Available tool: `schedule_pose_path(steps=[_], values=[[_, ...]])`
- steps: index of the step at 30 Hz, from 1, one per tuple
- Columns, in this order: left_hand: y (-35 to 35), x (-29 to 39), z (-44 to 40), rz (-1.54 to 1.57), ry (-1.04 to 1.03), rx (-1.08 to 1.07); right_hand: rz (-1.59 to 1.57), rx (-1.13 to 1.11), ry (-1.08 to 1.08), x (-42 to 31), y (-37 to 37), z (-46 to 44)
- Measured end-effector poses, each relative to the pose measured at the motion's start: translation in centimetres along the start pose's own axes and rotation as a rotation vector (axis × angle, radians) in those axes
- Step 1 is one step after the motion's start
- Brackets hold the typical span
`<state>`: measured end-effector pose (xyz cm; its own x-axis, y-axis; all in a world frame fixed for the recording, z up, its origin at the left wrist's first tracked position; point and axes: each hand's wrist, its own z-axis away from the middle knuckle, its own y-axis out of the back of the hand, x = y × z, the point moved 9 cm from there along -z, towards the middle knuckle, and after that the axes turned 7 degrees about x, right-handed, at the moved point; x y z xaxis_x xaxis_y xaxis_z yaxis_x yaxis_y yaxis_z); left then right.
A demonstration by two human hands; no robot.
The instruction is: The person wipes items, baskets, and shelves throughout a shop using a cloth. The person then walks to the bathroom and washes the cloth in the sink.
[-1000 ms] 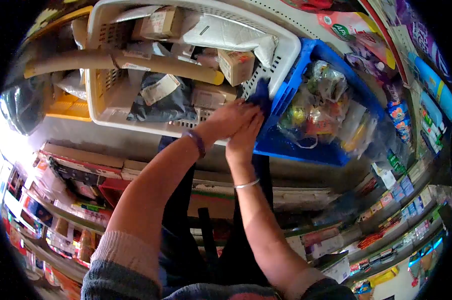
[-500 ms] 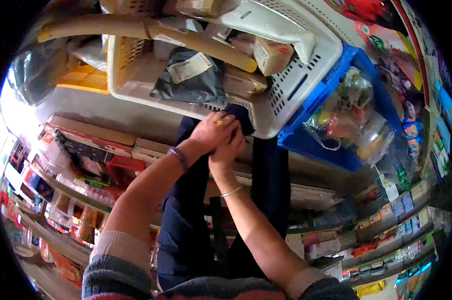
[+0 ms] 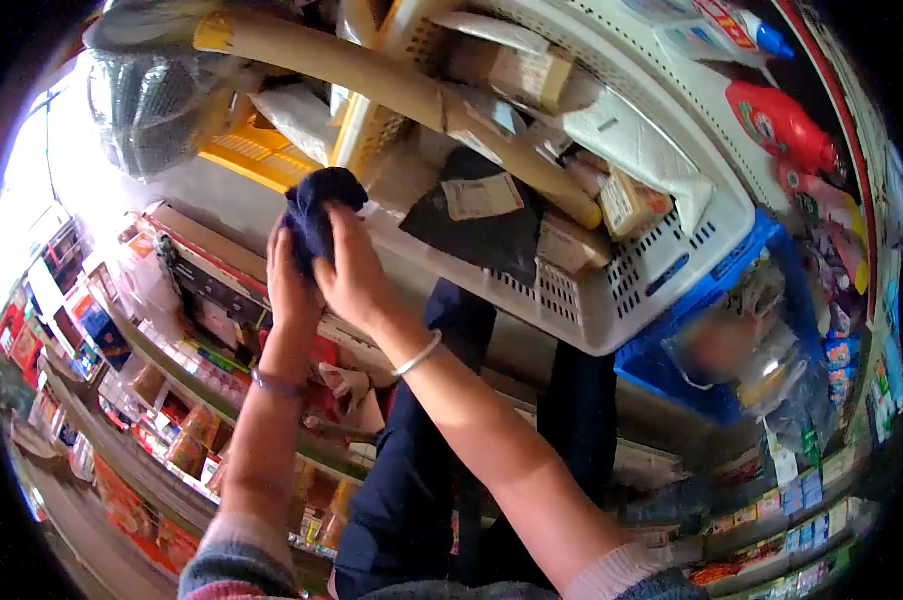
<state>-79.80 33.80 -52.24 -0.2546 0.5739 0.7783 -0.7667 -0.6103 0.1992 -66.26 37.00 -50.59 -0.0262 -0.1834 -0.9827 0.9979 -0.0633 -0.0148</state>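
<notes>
Gripping hands: the left hand (image 3: 288, 280) and right hand (image 3: 354, 275) curl around the dark blue cloth (image 3: 322, 195) from two sides.
Cloth: bunched up by the white basket's (image 3: 610, 335) left corner; I can't tell if they touch.
Basket: holds boxes and a black bag (image 3: 472, 235).
In the way: a long cardboard tube (image 3: 337, 68) lies across the basket and pokes out toward the yellow crate (image 3: 257, 155).
Right side: a blue crate (image 3: 662, 378) with plastic bags (image 3: 772, 355).
</notes>
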Motion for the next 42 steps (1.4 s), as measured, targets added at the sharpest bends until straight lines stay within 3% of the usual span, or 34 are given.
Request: schedule_pose_path(steps=[1, 2, 4, 5, 7, 8, 11, 12, 14, 16, 19, 21, 23, 25, 27, 30, 32, 42], values=[[-2.8, -0.3, 1.4, 0.338, 0.184, -0.304, -0.069, -0.191, -0.131, -0.2, -1.6, 0.0], [-5.2, 0.5, 3.4, 0.674, 0.365, -0.61, -0.042, -0.228, -0.066, -2.0, -1.7, -0.4], [-3.3, 0.1, 1.1, 0.486, 0.224, -0.233, -0.067, -0.201, -0.036, -3.2, -0.3, -3.3], [-3.6, -0.6, 0.3, 0.409, 0.291, -0.119, 0.017, -0.031, 0.057, -3.6, 1.4, -4.8], [-5.3, -0.5, -2.1, 0.427, 0.375, -0.018, 0.448, 0.034, 0.207, -5.5, 4.7, -9.2], [-6.9, 1.2, -3.6, 0.441, 0.259, -0.038, 0.7, 0.115, 0.232, -4.5, 6.0, -11.0], [-8.3, 3.8, -7.3, 0.379, 0.098, -0.087, 1.084, 0.036, 0.114, 1.8, 7.9, -14.1], [-8.8, 4.6, -8.0, 0.327, 0.03, -0.075, 1.051, -0.127, -0.045, 4.7, 8.4, -14.5], [-9.4, 6.1, -9.2, 0.228, -0.067, -0.017, 0.872, -0.153, 0.055, 5.8, 9.5, -15.4], [-10.3, 7.5, -10.3, 0.14, -0.134, 0.067, 0.765, -0.051, 0.094, 4.8, 11.6, -15.7], [-15.1, 12.2, -9.8, -0.13, -0.46, 0.102, 0.613, 0.091, 0.206, 2.1, 15.2, -15.2], [-20.5, 13.6, -10.9, -0.439, -0.879, -0.066, 0.599, 0.055, 0.193, 0.6, 16.8, -15.1], [-27.2, 11.4, -12.1, -0.839, -0.994, -0.326, 0.579, 0.022, 0.152, 0.1, 17.0, -15.2], [-29.1, 10.7, -12.7, -0.901, -1.059, -0.324, 0.632, 0.013, 0.195, 0.2, 17.4, -15.2], [-28.7, 9.6, -12.9, -0.96, -1.057, -0.367, 0.609, 0.043, 0.216, 0.4, 17.9, -15.2], [-22.8, 8.8, -11.1, -1.097, -1.007, -0.237, 0.555, 0.038, 0.211, -0.4, 18.2, -15.6], [-18.2, 6.8, -8.7, -1.284, -1.234, -0.229, 0.565, 0.036, 0.214, -0.6, 18.6, -15.8], [-3.9, -0.2, -2.6, -1.6, -1.117, -0.142, 0.687, -0.061, 0.156, 2.2, 16.0, -17.6]])
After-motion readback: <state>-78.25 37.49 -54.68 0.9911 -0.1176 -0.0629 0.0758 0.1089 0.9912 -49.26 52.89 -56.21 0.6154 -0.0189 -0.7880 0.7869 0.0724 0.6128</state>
